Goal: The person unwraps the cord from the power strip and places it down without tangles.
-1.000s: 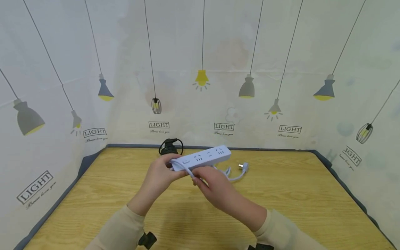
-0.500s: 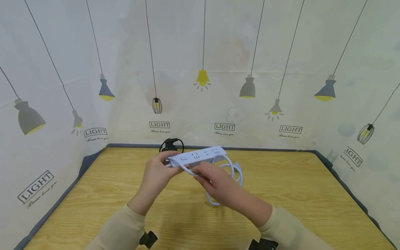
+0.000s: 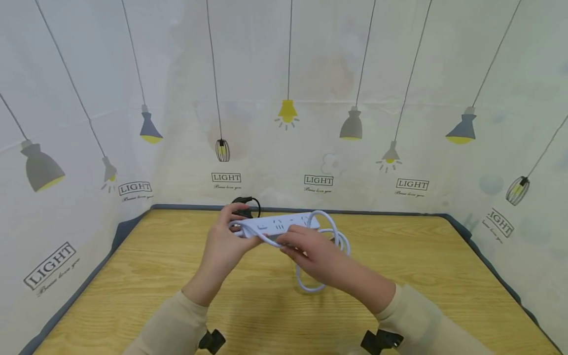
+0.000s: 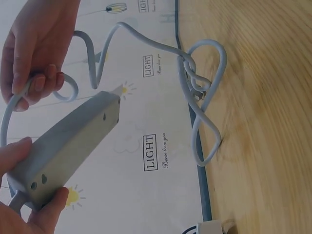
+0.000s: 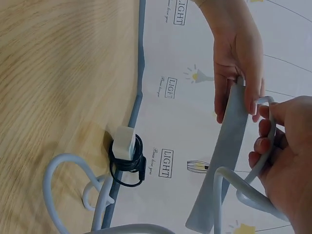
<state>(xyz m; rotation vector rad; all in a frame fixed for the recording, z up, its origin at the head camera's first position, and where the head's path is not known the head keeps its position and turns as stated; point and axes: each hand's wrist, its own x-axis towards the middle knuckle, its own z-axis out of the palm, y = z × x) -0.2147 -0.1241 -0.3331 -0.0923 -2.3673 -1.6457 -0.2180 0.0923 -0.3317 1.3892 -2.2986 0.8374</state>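
A white power strip (image 3: 275,226) is held in the air above the table, its sockets facing me in the head view. My left hand (image 3: 222,246) grips its left end, where the cord comes out; the left wrist view shows thumb and fingers on either side of the strip's body (image 4: 73,141). My right hand (image 3: 317,251) pinches the white cord (image 3: 262,236) just in front of the strip. Beyond that hand, the rest of the cord hangs in loose loops (image 5: 63,161). I cannot clearly make out the plug among them.
Behind my left hand, at the table's back edge, stands a white block (image 5: 124,141) with a black cable (image 5: 127,163) wound around it. The wooden table (image 3: 155,276) is bordered at the back by a printed cloth backdrop (image 3: 266,162).
The cord's plug end, earlier on the table to the right, has been drawn in; loops now hang around my right hand. That hand has shifted slightly right, and the strip has turned a little flatter.
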